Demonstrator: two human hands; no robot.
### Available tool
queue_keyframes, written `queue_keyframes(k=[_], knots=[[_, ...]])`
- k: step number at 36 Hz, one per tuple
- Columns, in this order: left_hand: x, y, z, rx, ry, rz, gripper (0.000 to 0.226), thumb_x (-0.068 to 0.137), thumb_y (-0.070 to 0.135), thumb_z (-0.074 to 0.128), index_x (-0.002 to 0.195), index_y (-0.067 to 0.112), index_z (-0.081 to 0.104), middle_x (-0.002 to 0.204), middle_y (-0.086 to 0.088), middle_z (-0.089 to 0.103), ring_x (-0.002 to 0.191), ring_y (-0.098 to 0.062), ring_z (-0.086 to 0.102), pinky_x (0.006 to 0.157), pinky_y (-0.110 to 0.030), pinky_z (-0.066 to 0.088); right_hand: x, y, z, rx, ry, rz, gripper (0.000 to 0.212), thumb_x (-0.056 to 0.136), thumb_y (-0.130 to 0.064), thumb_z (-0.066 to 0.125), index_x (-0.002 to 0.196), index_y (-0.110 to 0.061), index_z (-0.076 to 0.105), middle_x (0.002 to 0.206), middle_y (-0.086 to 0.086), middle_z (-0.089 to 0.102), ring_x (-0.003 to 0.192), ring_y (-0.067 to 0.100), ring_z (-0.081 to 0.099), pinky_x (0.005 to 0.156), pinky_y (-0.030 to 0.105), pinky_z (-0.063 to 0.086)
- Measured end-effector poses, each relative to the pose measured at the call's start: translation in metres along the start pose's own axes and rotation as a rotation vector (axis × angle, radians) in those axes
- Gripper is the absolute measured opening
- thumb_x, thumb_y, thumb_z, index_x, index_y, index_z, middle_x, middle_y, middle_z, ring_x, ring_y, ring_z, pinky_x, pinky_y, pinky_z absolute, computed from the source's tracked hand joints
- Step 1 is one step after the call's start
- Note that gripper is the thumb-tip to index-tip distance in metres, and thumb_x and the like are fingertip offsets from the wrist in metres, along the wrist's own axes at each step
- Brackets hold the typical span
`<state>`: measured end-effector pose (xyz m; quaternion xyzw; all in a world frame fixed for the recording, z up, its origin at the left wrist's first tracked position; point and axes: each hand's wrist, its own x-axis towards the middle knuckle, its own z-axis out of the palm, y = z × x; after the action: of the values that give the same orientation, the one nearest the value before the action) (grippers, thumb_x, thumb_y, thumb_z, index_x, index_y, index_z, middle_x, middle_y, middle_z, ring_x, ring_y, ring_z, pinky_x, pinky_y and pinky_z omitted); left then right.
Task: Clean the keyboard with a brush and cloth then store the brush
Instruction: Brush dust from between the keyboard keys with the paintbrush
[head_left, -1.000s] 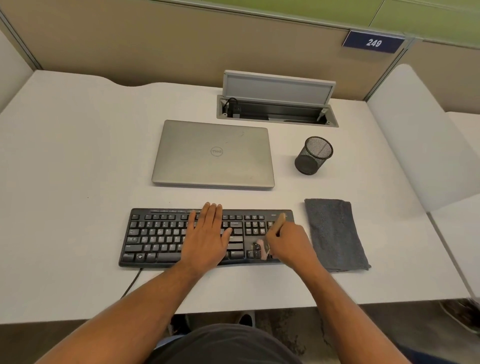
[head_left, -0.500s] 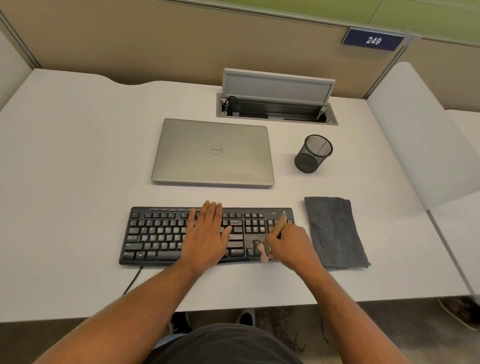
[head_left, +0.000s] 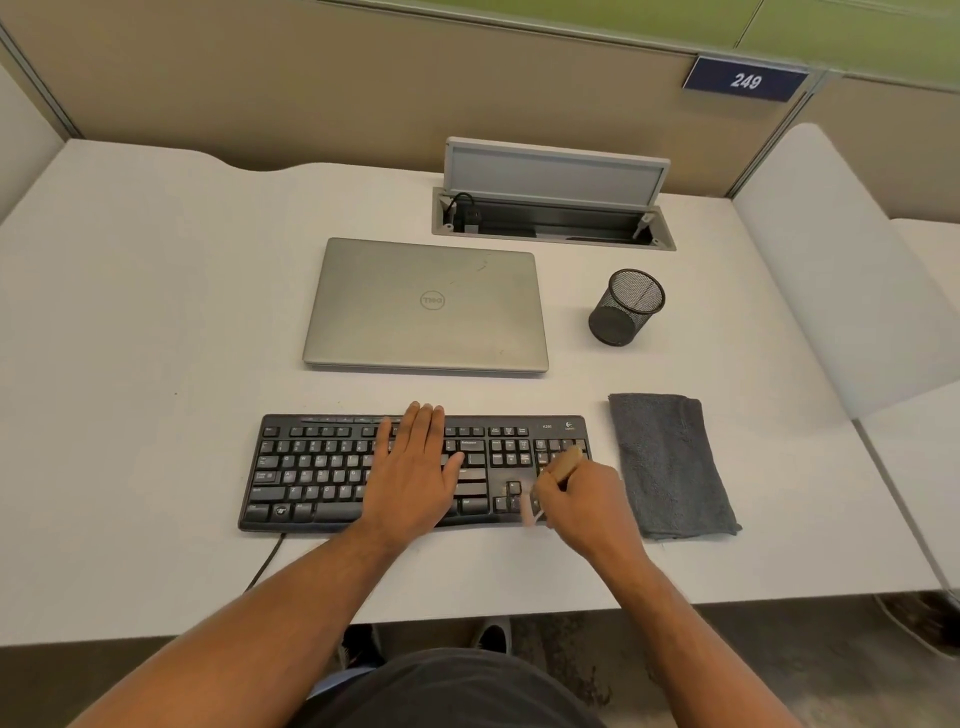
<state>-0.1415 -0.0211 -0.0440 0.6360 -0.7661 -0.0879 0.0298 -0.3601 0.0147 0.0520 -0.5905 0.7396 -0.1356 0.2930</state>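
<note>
A black keyboard (head_left: 322, 470) lies on the white desk (head_left: 130, 312) near its front edge. My left hand (head_left: 415, 473) rests flat on the keyboard's middle keys, fingers straight. My right hand (head_left: 582, 501) grips a small wooden-handled brush (head_left: 566, 464) over the keyboard's right end; its pale bristles touch the keys by the arrow cluster, and they look blurred. A folded grey cloth (head_left: 670, 462) lies on the desk just right of the keyboard. A black mesh pen cup (head_left: 626, 306) stands behind the cloth.
A shut silver laptop (head_left: 426, 304) lies behind the keyboard. An open cable hatch (head_left: 553, 208) sits at the desk's back. The keyboard's cable (head_left: 265, 564) runs off the front edge. A white divider (head_left: 841, 260) bounds the desk's right side.
The brush in my right hand has shifted slightly over the right-hand keys, near the keyboard's front. My left hand has stayed flat on the keyboard.
</note>
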Motion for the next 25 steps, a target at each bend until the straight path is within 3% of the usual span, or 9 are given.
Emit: queue_keyframes(k=[4, 10, 14, 17, 21, 25], knots=[[0.000, 0.000, -0.001, -0.001, 0.002, 0.000, 0.075, 0.103, 0.058, 0.008, 0.163, 0.013, 0.013, 0.170, -0.007, 0.018, 0.158, -0.022, 0.007, 0.127, -0.052, 0.004, -0.006, -0.002, 0.002, 0.113, 0.124, -0.046, 0.031, 0.104, -0.028, 0.055, 0.078, -0.019, 0.069, 0.078, -0.009, 0.070, 0.071, 0.007, 0.066, 0.055, 0.018, 0.046], [0.000, 0.001, 0.000, 0.006, 0.014, -0.002, 0.075, 0.103, 0.057, 0.009, 0.163, 0.012, 0.017, 0.168, -0.009, 0.022, 0.157, -0.023, 0.011, 0.127, -0.052, 0.005, -0.017, -0.001, 0.007, 0.065, 0.059, -0.030, 0.026, 0.102, -0.029, 0.057, 0.081, -0.019, 0.069, 0.075, -0.009, 0.068, 0.072, 0.009, 0.063, 0.057, 0.021, 0.042], [0.000, 0.000, -0.001, 0.008, 0.021, 0.003, 0.075, 0.103, 0.057, 0.009, 0.162, 0.012, 0.018, 0.168, -0.009, 0.024, 0.157, -0.023, 0.012, 0.127, -0.053, 0.008, -0.014, 0.002, 0.006, 0.059, 0.023, -0.008, 0.033, 0.096, -0.022, 0.057, 0.066, -0.012, 0.062, 0.067, 0.001, 0.068, 0.067, 0.019, 0.067, 0.058, 0.037, 0.056], [0.000, 0.001, -0.001, 0.007, 0.021, 0.002, 0.075, 0.103, 0.057, 0.009, 0.162, 0.012, 0.018, 0.167, -0.009, 0.025, 0.157, -0.023, 0.013, 0.127, -0.053, 0.009, -0.011, 0.004, 0.004, 0.060, 0.029, -0.001, 0.034, 0.096, -0.023, 0.056, 0.066, -0.009, 0.061, 0.067, 0.004, 0.068, 0.065, 0.021, 0.067, 0.059, 0.039, 0.058], [0.000, 0.000, 0.000, 0.020, 0.012, 0.003, 0.074, 0.104, 0.057, 0.009, 0.163, 0.012, 0.015, 0.168, -0.008, 0.022, 0.158, -0.023, 0.010, 0.127, -0.053, 0.007, -0.012, -0.001, 0.006, 0.129, 0.114, -0.026, 0.032, 0.101, -0.027, 0.054, 0.070, -0.021, 0.063, 0.073, -0.007, 0.067, 0.068, 0.011, 0.063, 0.055, 0.024, 0.046], [0.000, 0.000, 0.001, 0.019, 0.032, 0.001, 0.073, 0.104, 0.056, 0.013, 0.162, 0.011, 0.021, 0.167, -0.009, 0.027, 0.157, -0.024, 0.015, 0.126, -0.052, 0.008, -0.015, -0.005, 0.007, 0.088, 0.052, -0.025, 0.031, 0.103, -0.029, 0.053, 0.076, -0.020, 0.066, 0.075, -0.007, 0.067, 0.071, 0.011, 0.062, 0.057, 0.025, 0.045]])
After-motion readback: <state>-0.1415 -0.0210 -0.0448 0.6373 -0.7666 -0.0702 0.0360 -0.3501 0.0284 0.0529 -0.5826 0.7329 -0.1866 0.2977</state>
